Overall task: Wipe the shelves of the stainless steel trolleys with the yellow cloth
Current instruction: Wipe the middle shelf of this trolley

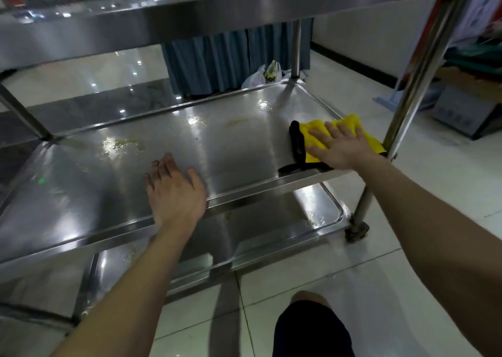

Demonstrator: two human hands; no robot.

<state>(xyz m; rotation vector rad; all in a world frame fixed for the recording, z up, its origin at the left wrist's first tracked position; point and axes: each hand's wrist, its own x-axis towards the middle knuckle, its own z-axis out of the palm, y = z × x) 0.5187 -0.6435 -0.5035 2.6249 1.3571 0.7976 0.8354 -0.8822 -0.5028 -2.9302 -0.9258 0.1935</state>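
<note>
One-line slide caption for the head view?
Right hand presses the yellow cloth on the trolley's middle shelf; left hand rests open near its front edge.

Print on the plastic bag (267, 76) is too blurred to read.

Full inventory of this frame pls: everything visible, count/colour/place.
trolley: 1, stainless steel, three shelves, fills view
yellow cloth: 1, yellow with black edge, right end of middle shelf
smears: 2 patches, yellowish, middle shelf, left and back
castor: 1, dark, under near right leg
curtain: 1, blue-grey, behind trolley
plastic bags: about 2, white, floor behind trolley
box: 1, grey, floor, far right
floor: white tiles
left hand: 1, fingers relaxed, at middle shelf's near rim, holds nothing
right hand: 1, flat, presses on yellow cloth
knee: 1, dark shorts, bottom edge
</note>
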